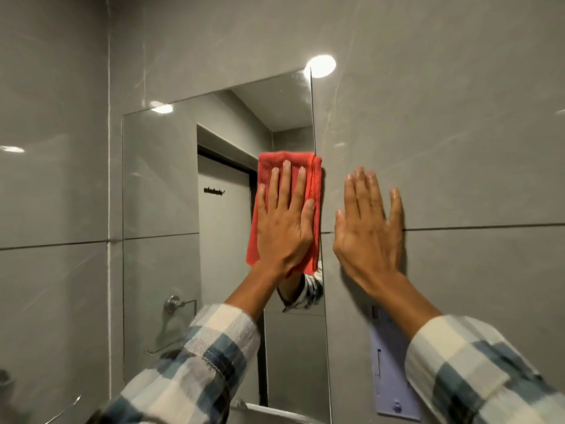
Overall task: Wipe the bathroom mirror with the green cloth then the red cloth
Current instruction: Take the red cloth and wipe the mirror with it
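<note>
A frameless rectangular mirror (162,191) hangs on the grey tiled wall. My left hand (282,221) lies flat, fingers spread, pressing a folded red cloth (313,182) against the mirror near its right edge, about mid-height. The cloth overhangs that edge slightly. My right hand (368,221) rests flat and open on the wall tile just right of the mirror, holding nothing. No green cloth is in view. Both arms wear checked sleeves.
A lilac plastic holder (388,374) is fixed to the wall at lower right, under my right arm. The mirror reflects a white door with hooks and a chrome towel ring. A glass shelf edge (61,408) shows at lower left. Ceiling light glares above the mirror's top right corner.
</note>
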